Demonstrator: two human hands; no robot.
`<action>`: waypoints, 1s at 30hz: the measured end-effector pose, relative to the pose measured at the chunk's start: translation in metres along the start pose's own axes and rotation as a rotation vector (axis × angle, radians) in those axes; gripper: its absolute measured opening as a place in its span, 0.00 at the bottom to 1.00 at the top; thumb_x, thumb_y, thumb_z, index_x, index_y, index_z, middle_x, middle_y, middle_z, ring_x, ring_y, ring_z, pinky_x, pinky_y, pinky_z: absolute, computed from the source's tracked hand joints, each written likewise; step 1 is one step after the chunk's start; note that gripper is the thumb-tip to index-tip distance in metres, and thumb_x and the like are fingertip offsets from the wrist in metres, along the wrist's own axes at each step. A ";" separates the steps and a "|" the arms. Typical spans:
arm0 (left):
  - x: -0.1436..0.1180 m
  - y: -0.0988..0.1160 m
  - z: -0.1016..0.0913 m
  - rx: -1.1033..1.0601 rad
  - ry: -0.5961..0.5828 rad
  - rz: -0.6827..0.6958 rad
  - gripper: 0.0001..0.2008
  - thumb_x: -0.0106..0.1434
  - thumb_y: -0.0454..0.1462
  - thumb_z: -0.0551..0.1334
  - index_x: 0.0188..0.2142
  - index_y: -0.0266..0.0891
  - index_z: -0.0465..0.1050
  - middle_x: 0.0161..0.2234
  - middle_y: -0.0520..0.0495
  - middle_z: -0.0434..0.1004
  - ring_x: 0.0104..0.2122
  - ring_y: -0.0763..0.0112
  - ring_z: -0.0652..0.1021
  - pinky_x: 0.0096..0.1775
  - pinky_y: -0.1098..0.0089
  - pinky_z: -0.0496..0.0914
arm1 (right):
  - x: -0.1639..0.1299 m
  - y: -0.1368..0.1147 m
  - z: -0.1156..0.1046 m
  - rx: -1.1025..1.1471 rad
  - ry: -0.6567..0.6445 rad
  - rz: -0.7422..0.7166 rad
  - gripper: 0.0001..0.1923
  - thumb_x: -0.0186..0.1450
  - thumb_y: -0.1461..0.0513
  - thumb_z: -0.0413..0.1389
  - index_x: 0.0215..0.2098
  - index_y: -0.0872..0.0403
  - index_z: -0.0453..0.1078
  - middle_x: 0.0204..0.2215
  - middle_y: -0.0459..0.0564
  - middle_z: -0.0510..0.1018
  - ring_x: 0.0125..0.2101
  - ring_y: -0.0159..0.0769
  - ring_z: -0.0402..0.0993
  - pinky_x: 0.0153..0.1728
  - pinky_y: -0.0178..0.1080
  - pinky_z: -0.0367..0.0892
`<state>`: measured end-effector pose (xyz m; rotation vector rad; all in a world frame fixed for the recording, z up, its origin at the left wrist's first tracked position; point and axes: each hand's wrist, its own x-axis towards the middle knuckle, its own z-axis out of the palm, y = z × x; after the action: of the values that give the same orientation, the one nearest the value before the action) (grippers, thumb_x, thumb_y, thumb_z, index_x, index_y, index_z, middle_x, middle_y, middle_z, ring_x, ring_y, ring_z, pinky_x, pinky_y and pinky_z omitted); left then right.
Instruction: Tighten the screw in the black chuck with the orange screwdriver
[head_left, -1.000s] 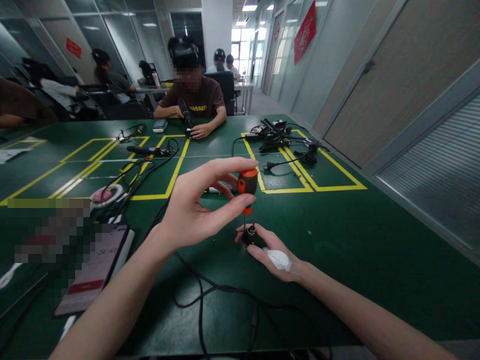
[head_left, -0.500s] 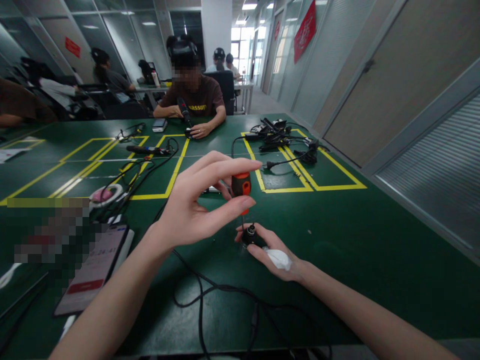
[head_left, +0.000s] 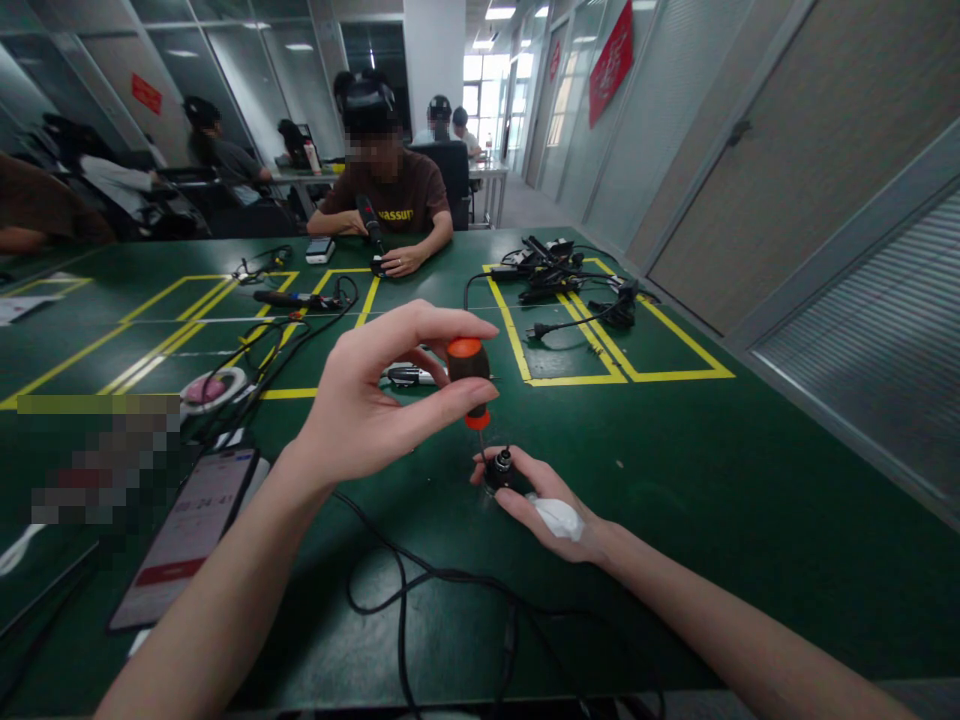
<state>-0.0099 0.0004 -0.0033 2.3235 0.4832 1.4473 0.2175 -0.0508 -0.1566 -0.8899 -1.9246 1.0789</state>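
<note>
My left hand (head_left: 390, 395) is closed round the orange and black handle of a small screwdriver (head_left: 469, 372), thumb on the near side and fingers on the far side. The screwdriver stands nearly upright, its thin shaft pointing down at a small black part with a metal tip (head_left: 500, 466). That part is gripped by my right hand (head_left: 544, 490) low over the table. Where the screwdriver's tip meets the part is too small to make out. A white patch (head_left: 556, 517) covers the base of my right thumb.
Black cables (head_left: 450, 577) cross the green table (head_left: 712, 520) before me. A phone (head_left: 184, 540) lies at the left, and a silver and black tool (head_left: 409, 375) lies behind my left hand. Tangled black devices (head_left: 547, 268) lie farther back. Opposite, a person (head_left: 394, 185) holds a dark tool.
My left hand has shifted slightly left, and its fingers have closed onto the screwdriver handle, which now leans left at the top. My right hand and the black part have stayed nearly still.
</note>
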 end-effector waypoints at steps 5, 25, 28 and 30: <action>-0.003 0.002 0.005 0.002 0.014 -0.044 0.12 0.66 0.40 0.70 0.48 0.40 0.77 0.39 0.49 0.82 0.34 0.77 0.82 0.34 0.77 0.79 | 0.001 0.000 0.000 -0.006 0.002 -0.005 0.18 0.73 0.57 0.55 0.58 0.54 0.68 0.48 0.57 0.86 0.46 0.46 0.83 0.52 0.49 0.76; -0.002 0.006 0.011 -0.023 -0.074 0.059 0.24 0.69 0.31 0.66 0.62 0.48 0.75 0.48 0.46 0.84 0.40 0.74 0.82 0.38 0.76 0.80 | 0.001 -0.003 0.000 0.016 0.001 0.001 0.17 0.73 0.57 0.55 0.58 0.54 0.69 0.47 0.57 0.85 0.47 0.47 0.83 0.52 0.48 0.75; -0.001 0.005 0.011 -0.019 -0.050 0.102 0.22 0.66 0.32 0.68 0.59 0.44 0.77 0.45 0.45 0.83 0.40 0.74 0.80 0.36 0.78 0.78 | 0.001 -0.002 0.000 0.011 0.002 -0.007 0.17 0.73 0.58 0.55 0.58 0.54 0.68 0.48 0.57 0.85 0.47 0.47 0.83 0.52 0.49 0.75; -0.002 0.005 0.010 -0.007 -0.055 0.135 0.22 0.67 0.32 0.68 0.60 0.42 0.77 0.45 0.44 0.83 0.41 0.75 0.79 0.36 0.79 0.77 | 0.002 -0.002 0.000 0.014 -0.001 -0.008 0.17 0.73 0.59 0.55 0.58 0.54 0.69 0.48 0.57 0.85 0.47 0.46 0.83 0.53 0.49 0.75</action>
<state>-0.0014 -0.0055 -0.0064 2.4248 0.3106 1.4374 0.2163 -0.0503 -0.1549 -0.8738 -1.9168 1.0874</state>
